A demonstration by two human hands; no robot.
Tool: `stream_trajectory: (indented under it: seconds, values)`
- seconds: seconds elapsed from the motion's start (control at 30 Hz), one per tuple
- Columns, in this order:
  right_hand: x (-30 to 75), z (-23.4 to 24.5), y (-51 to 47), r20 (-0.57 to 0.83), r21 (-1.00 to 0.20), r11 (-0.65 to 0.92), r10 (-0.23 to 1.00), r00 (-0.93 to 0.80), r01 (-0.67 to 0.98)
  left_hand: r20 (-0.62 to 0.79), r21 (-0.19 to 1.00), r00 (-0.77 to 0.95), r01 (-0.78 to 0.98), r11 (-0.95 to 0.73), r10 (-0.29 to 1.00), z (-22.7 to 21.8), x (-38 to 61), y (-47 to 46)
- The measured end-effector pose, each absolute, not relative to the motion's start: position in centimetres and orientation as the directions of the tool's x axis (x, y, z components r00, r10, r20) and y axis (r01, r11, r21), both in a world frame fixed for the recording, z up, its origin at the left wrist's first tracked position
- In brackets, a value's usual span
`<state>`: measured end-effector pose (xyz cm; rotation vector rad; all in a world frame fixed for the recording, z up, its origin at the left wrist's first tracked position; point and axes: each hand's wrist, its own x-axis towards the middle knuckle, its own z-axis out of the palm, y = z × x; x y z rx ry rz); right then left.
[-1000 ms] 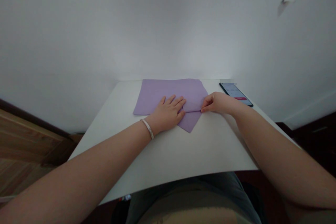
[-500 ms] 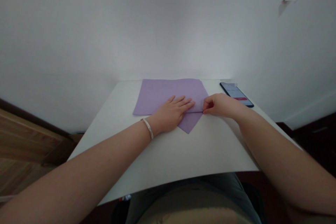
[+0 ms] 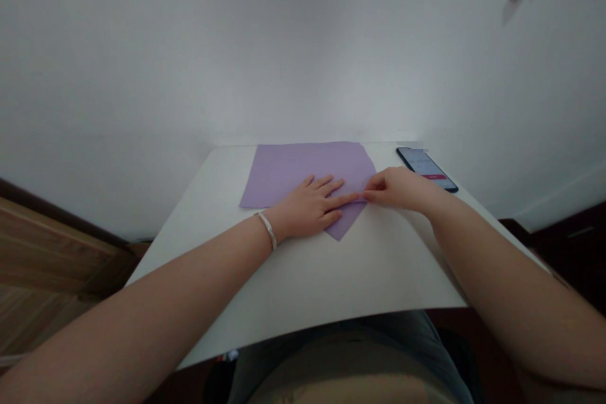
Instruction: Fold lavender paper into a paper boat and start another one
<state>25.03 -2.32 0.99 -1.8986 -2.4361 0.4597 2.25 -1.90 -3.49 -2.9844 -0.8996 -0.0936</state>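
A sheet of purple paper (image 3: 293, 167) lies flat near the back of the white table, with a pointed folded part sticking out on its near side. My left hand (image 3: 315, 205) rests on the paper with its fingers spread, the index finger stretched along the fold line towards the right. At the right end of that fold my right hand (image 3: 388, 188) pinches the paper's edge between thumb and fingers. The two hands' fingertips nearly meet there. The left palm covers part of the near edge.
A phone (image 3: 428, 170) with its screen lit lies at the table's back right, just beyond my right hand. The white table (image 3: 331, 284) backs onto a pale wall (image 3: 303, 63). Wooden furniture (image 3: 52, 271) stands at the left.
My left index finger has stretched rightward along the fold, and the left fingers have spread wider. The right hand keeps its pinch at nearly the same spot.
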Motion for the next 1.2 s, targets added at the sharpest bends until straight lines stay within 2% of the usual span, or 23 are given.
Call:
stream_trajectory:
  seconds: [0.13, 0.23, 0.43, 0.63, 0.87, 1.2]
  values:
    - [25.2, 0.6, -1.5, -0.251, -0.403, 0.132, 0.935, -0.249, 0.906, 0.064, -0.010, 0.832, 0.553, -0.833, 0.552, -3.4, 2.2, -1.9]
    - [25.3, 0.5, -0.8, -0.307, -0.453, 0.101, 0.915, -0.261, 0.886, 0.057, -0.009, 0.830, 0.556, -0.831, 0.554, -3.5, 2.3, -1.9]
    - [25.5, 0.3, 0.1, -0.339, -0.400, 0.127, 0.900, -0.275, 0.908, 0.046, -0.007, 0.827, 0.561, -0.828, 0.560, -3.4, 2.4, -1.9]
    - [26.0, 0.2, 0.0, -0.334, -0.431, 0.140, 0.893, -0.303, 0.891, 0.078, 0.010, 0.817, 0.572, -0.820, 0.571, -3.8, 2.3, -1.8]
    - [25.9, 0.6, -0.4, -0.333, -0.393, 0.162, 0.892, -0.304, 0.905, 0.111, 0.017, 0.797, 0.595, -0.803, 0.593, -3.8, 2.3, -2.0]
    - [25.6, 0.6, -0.1, -0.359, -0.386, 0.097, 0.901, -0.246, 0.917, 0.082, 0.006, 0.802, 0.593, -0.805, 0.592, -3.4, 2.3, -2.3]
